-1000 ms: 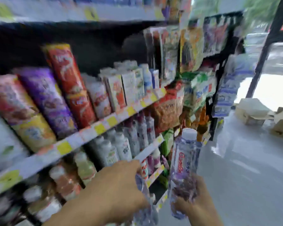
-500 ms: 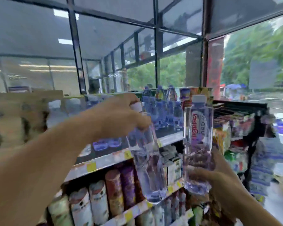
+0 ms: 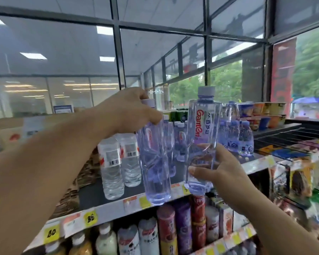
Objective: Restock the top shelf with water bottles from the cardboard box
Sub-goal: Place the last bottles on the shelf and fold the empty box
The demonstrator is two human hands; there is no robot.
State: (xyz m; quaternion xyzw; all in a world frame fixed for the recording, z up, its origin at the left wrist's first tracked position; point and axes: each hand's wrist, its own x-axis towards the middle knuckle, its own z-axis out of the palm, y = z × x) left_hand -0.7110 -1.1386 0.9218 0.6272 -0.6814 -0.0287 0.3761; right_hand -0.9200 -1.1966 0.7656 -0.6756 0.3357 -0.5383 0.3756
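From the head camera, the left hand [image 3: 129, 109] reached forward with its grip closed over the neck and cap of a clear water bottle [image 3: 156, 162], which hung upright, its base level with the front edge of the top shelf [image 3: 107, 206]. The right hand [image 3: 226, 168] had its grip wrapped round the lower body of a second water bottle [image 3: 201, 137], thumb across the front; this one stood upright with a pale cap and red lettering on its label, just beside the first and in front of the shelf edge. On the top shelf behind them stood two white-labelled bottles [image 3: 118, 162] to the left and a cluster of small blue-tinted bottles [image 3: 236, 137] to the right. Cup-shaped packs [image 3: 261, 115] sat further right. Yellow price tags [image 3: 89, 218] ran along the shelf lip, and tall snack cans [image 3: 173, 230] filled the shelf below.
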